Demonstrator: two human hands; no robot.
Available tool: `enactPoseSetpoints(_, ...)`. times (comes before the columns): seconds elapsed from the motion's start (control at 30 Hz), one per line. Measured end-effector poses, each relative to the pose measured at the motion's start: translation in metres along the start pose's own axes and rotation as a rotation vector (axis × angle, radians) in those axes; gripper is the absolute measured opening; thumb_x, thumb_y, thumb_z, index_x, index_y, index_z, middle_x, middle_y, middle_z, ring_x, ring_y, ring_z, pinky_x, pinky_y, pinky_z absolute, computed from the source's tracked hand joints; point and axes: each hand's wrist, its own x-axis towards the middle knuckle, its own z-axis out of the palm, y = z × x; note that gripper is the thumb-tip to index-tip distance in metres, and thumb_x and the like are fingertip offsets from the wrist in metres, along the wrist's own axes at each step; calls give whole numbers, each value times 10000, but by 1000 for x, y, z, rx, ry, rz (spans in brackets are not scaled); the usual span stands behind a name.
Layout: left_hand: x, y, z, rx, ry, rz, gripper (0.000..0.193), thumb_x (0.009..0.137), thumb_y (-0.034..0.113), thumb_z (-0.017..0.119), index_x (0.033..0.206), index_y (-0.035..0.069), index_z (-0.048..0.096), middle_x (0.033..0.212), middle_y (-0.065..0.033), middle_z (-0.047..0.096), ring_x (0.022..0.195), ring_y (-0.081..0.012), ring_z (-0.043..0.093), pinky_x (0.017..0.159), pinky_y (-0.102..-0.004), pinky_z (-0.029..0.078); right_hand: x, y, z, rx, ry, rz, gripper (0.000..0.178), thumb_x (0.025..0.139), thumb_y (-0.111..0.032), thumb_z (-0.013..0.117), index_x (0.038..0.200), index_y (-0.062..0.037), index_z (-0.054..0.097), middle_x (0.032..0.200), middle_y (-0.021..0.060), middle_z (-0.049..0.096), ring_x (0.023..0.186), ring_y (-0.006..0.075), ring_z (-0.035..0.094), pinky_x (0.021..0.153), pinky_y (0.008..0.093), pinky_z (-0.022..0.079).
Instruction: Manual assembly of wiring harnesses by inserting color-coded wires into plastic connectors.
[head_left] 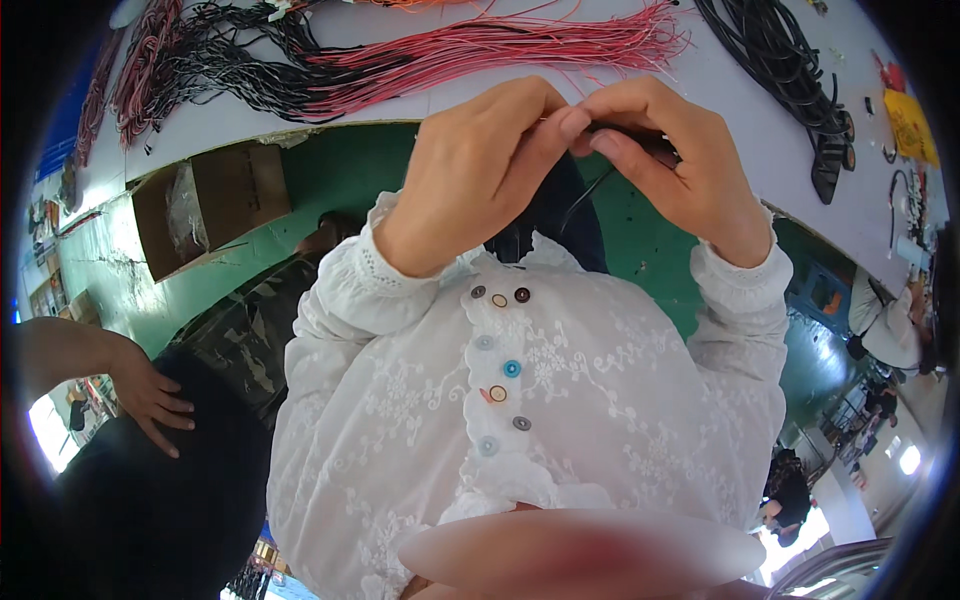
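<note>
Just past the near edge of the table, my two hands meet fingertip to fingertip. My left hand (480,160) is closed in a pinch, thumb against forefinger; what lies between them is too small to make out. A thin black wire (588,193) hangs down from my right hand (690,150), whose curled fingers and thumb are closed on it. More of something dark shows inside that hand, mostly hidden by the fingers. Beyond both hands, a long bundle of red and black wires (400,75) lies across the table.
A coil of thick black cables (775,70) rests on the white table (480,105) at the right, with a yellow packet (910,125) farther right. An open cardboard box (235,195) stands below the table at the left. Another person's hand (150,395) rests on dark clothing beside me.
</note>
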Motion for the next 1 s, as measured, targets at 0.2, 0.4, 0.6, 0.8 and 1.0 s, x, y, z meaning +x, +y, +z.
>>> enactPoseSetpoints(0.2,-5,-5,0,-87,-207,-143,251,1076,265,536,1124,39,633,761,-121,641,628,-279,618,571,-368,470,0,-1,-3,-440,-56,-113,174,944,-17,701,1117,-29,695,929,84,731,788,155,687,684,275,536)
enactPoseSetpoints(0.4,-20,-29,-9,-367,-197,-220,201,1033,169,622,1162,16,642,783,-95,633,677,-215,620,599,-325,458,-14,0,-13,-364,76,70,166,948,-41,707,1112,-21,693,893,68,717,747,128,651,643,244,506)
enactPoseSetpoints(0.6,-16,-21,-11,107,-48,93,70,938,67,715,994,25,713,821,-92,651,690,-212,616,615,-326,482,-13,4,-1,-284,-69,28,162,964,-23,687,1123,4,670,909,65,700,788,108,664,689,228,516)
enactPoseSetpoints(0.8,-10,-4,-7,-24,-105,-106,125,923,58,718,1041,22,705,854,-102,677,722,-242,642,640,-340,503,-7,5,-2,-300,-64,-21,157,967,-12,679,1121,11,663,913,67,696,805,114,671,712,224,517)
enactPoseSetpoints(1.0,-26,-37,-30,46,-118,-32,149,925,58,716,1065,11,697,867,-111,675,716,-267,645,632,-332,499,-13,5,-6,-279,-44,74,140,964,-8,676,1103,8,679,913,66,697,796,118,667,714,221,513)
